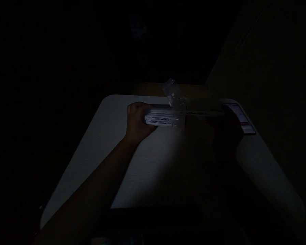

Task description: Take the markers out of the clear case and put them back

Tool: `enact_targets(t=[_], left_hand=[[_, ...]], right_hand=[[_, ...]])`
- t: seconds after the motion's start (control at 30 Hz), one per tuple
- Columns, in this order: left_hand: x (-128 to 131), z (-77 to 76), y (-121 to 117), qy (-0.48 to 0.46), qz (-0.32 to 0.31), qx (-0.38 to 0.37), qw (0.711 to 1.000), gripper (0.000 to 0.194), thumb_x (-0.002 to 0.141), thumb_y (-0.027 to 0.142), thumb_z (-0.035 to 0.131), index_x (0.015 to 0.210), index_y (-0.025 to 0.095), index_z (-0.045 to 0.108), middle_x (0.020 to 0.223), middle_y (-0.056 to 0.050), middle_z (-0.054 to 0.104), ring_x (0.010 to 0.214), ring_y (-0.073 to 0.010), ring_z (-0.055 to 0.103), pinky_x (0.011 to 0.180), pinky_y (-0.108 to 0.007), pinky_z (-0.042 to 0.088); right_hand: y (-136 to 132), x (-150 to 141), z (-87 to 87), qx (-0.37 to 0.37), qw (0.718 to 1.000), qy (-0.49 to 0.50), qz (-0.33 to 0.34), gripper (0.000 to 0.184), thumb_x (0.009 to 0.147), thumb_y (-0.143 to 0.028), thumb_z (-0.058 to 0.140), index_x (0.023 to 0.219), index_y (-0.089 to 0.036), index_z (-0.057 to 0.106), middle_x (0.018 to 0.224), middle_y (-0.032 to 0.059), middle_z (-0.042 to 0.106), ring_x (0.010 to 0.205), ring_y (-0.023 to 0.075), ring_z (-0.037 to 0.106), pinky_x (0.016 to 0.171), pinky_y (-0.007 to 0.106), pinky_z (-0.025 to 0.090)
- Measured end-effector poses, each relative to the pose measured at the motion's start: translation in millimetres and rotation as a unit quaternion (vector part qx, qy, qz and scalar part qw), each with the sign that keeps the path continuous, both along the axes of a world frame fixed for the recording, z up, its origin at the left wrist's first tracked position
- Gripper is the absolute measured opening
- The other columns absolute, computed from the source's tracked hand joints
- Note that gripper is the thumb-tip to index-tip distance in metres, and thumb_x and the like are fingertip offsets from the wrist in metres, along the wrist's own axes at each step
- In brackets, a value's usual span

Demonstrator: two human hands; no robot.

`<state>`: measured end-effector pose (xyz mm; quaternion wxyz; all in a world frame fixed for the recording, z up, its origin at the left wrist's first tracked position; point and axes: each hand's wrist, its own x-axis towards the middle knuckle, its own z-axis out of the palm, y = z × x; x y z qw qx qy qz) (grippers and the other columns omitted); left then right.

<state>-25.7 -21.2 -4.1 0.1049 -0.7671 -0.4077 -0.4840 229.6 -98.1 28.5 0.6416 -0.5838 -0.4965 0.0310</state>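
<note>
In the dim head view we see the left hand (137, 119) closed around one end of a clear plastic package (164, 117) of white printed tubes, held over the white surface (97, 146). A clear plastic flap (171, 91) sticks up from its far side. A printed card (241, 119) lies by the surface's right edge. We cannot make out the right hand, so we cannot tell its grip.
</note>
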Motion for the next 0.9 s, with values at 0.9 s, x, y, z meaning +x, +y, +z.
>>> enact_targets(t=[0.9], left_hand=[[0,-1.1,0,0.009,0.013,-0.005,1.000,0.058,0.059,0.040,0.076,0.109,0.025,0.051,0.106,-0.006,0.057,0.102,-0.0268,0.053,0.088,-0.043,0.041]], right_hand=[[46,-22,-39.5,-0.181,0.940,-0.178,0.227,0.058,0.082,-0.051,0.050,0.132,-0.024,0.049,0.140,0.0094,0.050,0.134,0.0277,0.042,0.114,0.045,0.034]])
